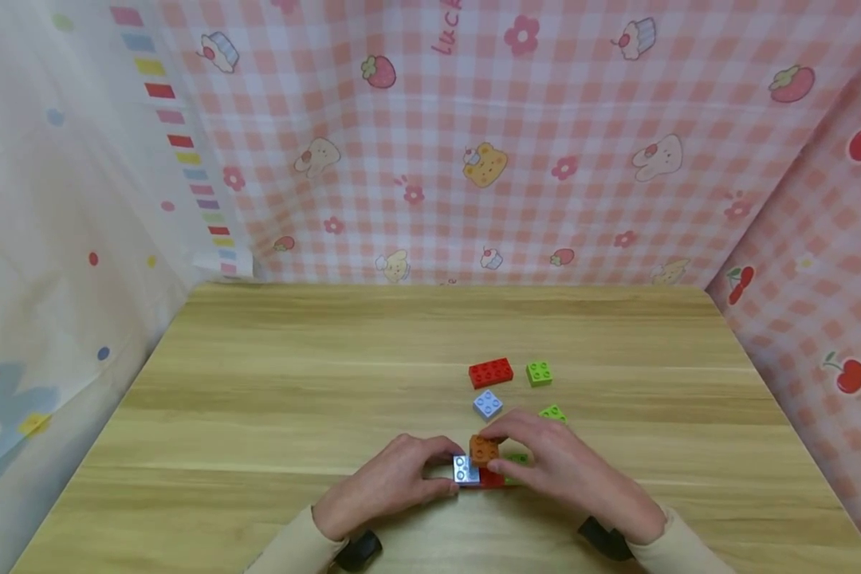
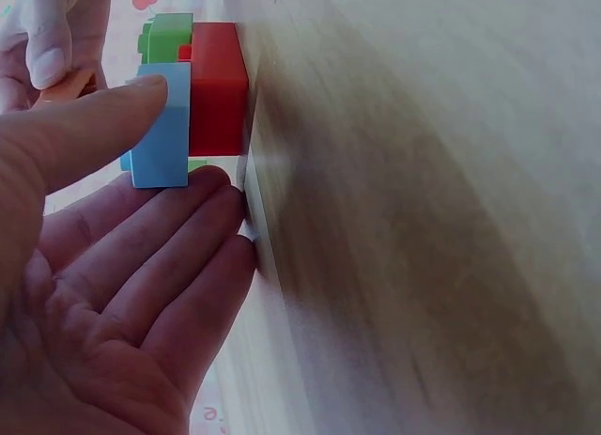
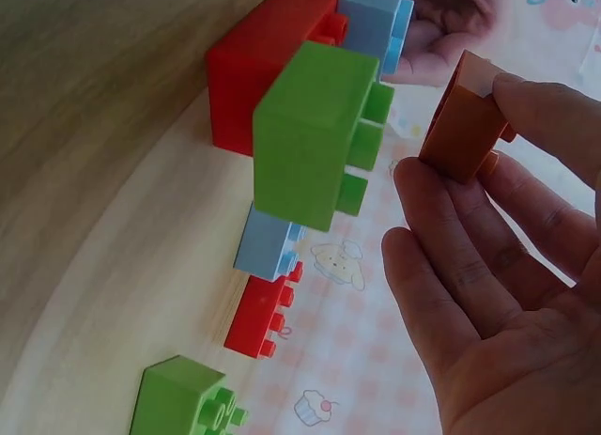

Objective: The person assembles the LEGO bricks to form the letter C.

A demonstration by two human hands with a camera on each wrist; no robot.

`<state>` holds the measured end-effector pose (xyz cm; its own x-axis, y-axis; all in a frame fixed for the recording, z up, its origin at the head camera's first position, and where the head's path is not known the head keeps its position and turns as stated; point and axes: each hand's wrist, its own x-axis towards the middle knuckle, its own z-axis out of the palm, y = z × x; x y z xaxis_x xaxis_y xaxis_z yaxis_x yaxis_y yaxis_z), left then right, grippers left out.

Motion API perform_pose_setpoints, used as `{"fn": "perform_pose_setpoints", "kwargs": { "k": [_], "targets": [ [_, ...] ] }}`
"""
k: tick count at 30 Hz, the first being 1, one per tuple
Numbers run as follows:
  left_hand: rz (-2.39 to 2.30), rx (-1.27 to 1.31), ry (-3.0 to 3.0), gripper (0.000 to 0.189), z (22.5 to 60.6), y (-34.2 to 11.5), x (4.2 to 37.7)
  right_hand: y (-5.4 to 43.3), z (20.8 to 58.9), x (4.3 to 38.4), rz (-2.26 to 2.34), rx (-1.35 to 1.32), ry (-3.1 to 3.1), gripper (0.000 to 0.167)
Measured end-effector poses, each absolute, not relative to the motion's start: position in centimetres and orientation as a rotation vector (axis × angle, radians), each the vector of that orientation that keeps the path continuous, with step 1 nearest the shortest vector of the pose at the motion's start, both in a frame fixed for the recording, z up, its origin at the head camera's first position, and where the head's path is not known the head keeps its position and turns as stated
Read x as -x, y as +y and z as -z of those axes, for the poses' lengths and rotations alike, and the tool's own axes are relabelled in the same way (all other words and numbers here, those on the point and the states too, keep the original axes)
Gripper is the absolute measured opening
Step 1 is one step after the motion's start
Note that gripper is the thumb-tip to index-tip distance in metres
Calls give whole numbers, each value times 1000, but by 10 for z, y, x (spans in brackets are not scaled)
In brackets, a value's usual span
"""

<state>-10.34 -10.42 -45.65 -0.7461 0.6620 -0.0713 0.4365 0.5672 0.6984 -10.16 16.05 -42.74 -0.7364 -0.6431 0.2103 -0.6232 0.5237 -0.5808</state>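
Note:
A red brick [image 3: 254, 87] lies on the table, carrying a light blue brick [image 1: 462, 470] on its left end and a green brick [image 3: 305, 139] on its right end. My left hand [image 1: 391, 486] pinches the blue brick, thumb on one side and fingers on the other. Above the gap between these two, my right hand [image 1: 556, 458] holds an orange brick [image 1: 484, 452] between thumb and fingertips. In the right wrist view the orange brick's hollow underside is partly visible, and it is apart from the red brick.
Behind the hands lie another red brick [image 1: 491, 373], a green brick [image 1: 539, 373] and a light blue brick [image 1: 488, 404]. One more green brick [image 1: 553, 414] is partly hidden by the right hand. Patterned cloth [image 1: 430, 159] hangs beyond the wooden table [image 1: 294, 359].

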Motion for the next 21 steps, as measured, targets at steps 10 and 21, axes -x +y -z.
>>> {"fn": "perform_pose_setpoints", "kwargs": {
  "k": [10,21],
  "targets": [
    [-960,-914,2497,32,457,-105,104,152,426,99,962,1042,2665,29],
    [-976,-920,2495,35,456,-106,103,146,432,98,982,1143,2643,29]
  ]
}}
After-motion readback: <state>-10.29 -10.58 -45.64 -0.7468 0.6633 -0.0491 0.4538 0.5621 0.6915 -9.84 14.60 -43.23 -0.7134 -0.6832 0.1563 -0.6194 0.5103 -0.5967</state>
